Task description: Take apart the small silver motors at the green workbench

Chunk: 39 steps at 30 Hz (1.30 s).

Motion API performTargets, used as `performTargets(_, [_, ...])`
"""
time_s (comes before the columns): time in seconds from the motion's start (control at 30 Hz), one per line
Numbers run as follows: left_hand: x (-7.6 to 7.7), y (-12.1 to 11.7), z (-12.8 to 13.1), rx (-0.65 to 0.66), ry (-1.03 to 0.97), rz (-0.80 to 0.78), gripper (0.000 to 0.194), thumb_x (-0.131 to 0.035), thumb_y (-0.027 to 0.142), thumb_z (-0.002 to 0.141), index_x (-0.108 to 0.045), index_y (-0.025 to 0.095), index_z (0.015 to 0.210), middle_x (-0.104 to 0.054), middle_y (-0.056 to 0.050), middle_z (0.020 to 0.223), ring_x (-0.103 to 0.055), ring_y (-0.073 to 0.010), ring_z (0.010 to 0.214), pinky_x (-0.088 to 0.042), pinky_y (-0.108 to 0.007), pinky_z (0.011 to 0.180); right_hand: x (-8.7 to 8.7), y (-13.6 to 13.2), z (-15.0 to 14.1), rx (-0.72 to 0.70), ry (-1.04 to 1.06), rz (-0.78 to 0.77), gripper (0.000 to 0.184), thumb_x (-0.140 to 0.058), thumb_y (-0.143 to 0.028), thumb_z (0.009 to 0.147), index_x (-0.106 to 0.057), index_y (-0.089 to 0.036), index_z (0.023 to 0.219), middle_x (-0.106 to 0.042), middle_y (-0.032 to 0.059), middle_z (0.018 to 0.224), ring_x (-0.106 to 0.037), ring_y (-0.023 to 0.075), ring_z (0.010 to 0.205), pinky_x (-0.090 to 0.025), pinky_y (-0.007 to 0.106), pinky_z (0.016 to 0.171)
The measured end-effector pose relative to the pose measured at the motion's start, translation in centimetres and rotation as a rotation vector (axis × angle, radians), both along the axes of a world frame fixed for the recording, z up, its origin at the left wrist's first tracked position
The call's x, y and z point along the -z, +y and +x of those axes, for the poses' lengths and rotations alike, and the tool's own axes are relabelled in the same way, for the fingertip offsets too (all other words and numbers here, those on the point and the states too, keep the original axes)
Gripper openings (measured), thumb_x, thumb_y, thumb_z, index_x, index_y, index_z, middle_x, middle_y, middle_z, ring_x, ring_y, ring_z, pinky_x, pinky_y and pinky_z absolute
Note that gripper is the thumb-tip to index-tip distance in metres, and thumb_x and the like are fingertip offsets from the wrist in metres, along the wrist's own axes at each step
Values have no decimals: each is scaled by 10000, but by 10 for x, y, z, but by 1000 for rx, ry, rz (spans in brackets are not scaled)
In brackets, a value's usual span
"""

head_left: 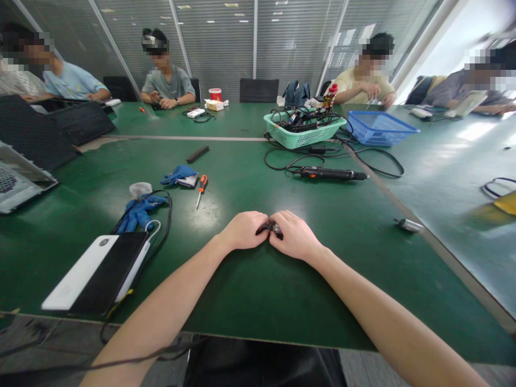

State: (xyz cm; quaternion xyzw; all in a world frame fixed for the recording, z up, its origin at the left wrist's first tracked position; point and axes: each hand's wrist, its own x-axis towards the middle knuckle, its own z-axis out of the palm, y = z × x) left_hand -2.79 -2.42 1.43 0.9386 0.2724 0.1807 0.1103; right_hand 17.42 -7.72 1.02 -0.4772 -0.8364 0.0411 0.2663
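On my feed the bare left forearm (153,312) and right forearm (387,312) run up from the bottom edge, long and smooth, into a bare left hand (242,230) and right hand (294,235). Below the table edge sits something black, probably trousers (262,365), though it's hard to tell from here.
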Motion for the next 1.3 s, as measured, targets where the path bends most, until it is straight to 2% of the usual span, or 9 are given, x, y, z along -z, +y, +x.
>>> performTargets(0.53, [5,3,-1,22,-19,-10,70,-573,240,915,-594,185,878,-673,-32,877,-630,-170,785,-469,-294,702,-1,0,0,14,4,-18,112,-561,-220,835,-533,-217,943,-635,59,889,-565,225,846,-428,337,763])
performTargets(1.3, [0,1,0,-1,2,-18,94,-550,243,909,-564,191,833,-655,-31,847,-612,-169,758,-465,-294,689,0,2,1,-18,-25,2,114,-570,-209,835,-552,-220,947,-645,59,901,-564,229,855,-440,348,777])
